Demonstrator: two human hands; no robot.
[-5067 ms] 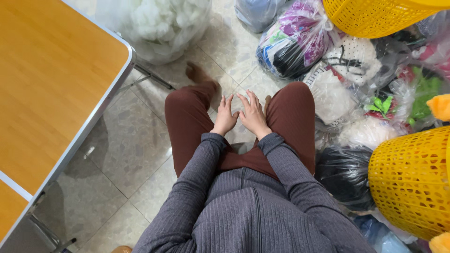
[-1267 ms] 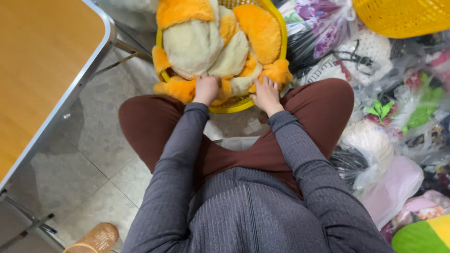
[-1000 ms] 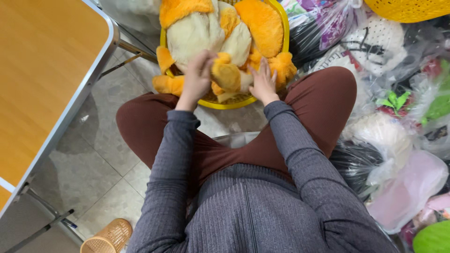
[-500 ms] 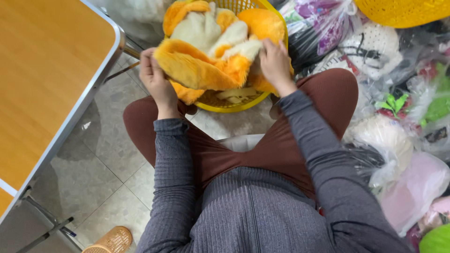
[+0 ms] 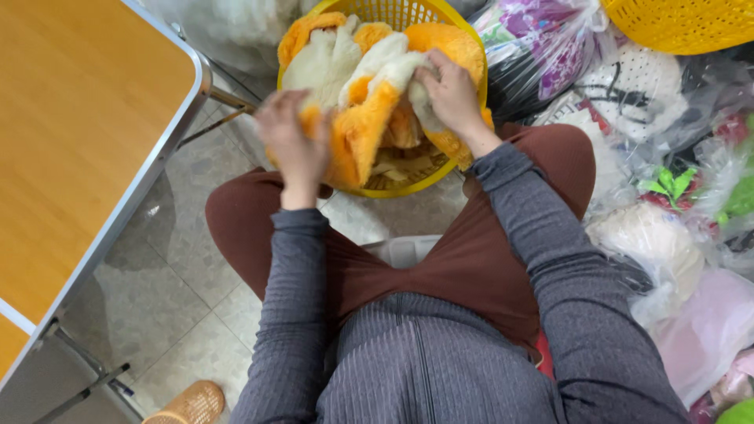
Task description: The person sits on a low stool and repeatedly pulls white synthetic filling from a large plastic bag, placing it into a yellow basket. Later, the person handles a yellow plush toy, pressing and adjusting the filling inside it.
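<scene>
Left hand: I've got my left hand [image 5: 292,141] blurred at the near left rim of the basket, fingers curled around a fold of the orange plush piece [image 5: 367,126].
Right hand: my right hand [image 5: 449,92] sits further right and a little farther off, fingers pinched on the cream edge of the same plush.
Plush piece: orange outside, cream fleece lining, hanging between my two hands and draping into the basket, lifted a little off what lies below.
Basket: yellow plastic basket [image 5: 397,11] on the floor just beyond my knees, heaped with more orange and cream plush.
Legs: brown trousers [image 5: 463,251], knees spread either side of the basket.
Left of scene: wooden table with a metal edge [image 5: 86,118], tiled floor [image 5: 196,290] beneath it.
Right of scene: clear plastic bags [image 5: 542,47] of fabric and stuffing piled up, another yellow basket [image 5: 683,23] at the far right.
</scene>
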